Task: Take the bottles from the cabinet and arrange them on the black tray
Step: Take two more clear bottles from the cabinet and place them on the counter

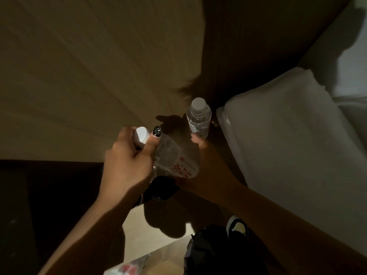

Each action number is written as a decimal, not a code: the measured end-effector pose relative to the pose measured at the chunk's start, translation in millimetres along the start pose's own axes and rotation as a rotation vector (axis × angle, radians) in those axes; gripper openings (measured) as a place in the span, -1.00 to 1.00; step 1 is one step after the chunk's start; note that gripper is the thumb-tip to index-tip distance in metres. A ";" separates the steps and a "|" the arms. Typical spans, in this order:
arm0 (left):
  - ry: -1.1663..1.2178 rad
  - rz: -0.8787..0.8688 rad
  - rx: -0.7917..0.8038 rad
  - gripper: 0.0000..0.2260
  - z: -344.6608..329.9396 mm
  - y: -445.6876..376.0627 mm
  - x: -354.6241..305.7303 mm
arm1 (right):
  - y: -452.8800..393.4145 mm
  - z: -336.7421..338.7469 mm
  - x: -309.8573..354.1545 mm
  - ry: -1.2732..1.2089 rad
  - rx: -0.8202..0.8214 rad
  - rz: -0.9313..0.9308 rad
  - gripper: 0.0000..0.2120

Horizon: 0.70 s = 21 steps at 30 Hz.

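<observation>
Bottles are in both hands, in dim light. The left hand (pixel 127 165) is wrapped around a clear bottle with red print (pixel 174 161), fingers over its white cap (pixel 141 134) and the thumb with a dark painted nail pressed along its shoulder; this bottle lies tilted, cap toward the upper left. The right hand (pixel 199 143) grips the lower part of a second clear bottle (pixel 198 120), which stands upright with a grey-white cap on top; only the fingertips show, the rest being in shadow. The two bottles are near each other but apart.

Just to the right of the upright bottle rises the rounded edge of a white bed (pixel 288 145), leaving only a narrow dark gap there. A broad pale wooden panel (pixel 89 66) fills the upper left, its lower edge meeting a dark area below the left hand. Below the forearms lies a patch of light floor (pixel 139 231), with a shoe (pixel 237 228) at its right. No black tray can be made out.
</observation>
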<state>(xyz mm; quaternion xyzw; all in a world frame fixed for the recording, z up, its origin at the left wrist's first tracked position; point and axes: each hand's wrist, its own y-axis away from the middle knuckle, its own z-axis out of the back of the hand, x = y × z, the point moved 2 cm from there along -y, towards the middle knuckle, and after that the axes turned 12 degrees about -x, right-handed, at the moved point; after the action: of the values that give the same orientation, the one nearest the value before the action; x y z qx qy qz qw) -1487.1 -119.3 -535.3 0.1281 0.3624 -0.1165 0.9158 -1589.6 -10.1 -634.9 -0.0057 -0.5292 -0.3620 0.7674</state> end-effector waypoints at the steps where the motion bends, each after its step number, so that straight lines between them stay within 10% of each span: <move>1: -0.001 -0.021 0.018 -0.91 1.4 1.3 -2.5 | -0.5 -6.2 -5.0 -0.007 0.019 0.001 0.10; 10: 0.214 0.037 0.260 -0.73 -11.9 7.0 -13.9 | 18.2 22.1 -12.7 -0.050 0.000 0.052 -0.37; 21: 0.436 0.344 0.106 -0.61 -119.0 -12.3 7.6 | 54.3 82.4 -42.9 -0.374 -0.145 -0.291 -0.58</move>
<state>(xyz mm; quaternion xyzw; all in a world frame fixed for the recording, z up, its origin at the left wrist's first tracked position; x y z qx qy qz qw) -1560.9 -93.9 -626.2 0.2573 0.5173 0.0522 0.8145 -1633.3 85.9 -613.4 -0.0517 -0.6300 -0.4985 0.5932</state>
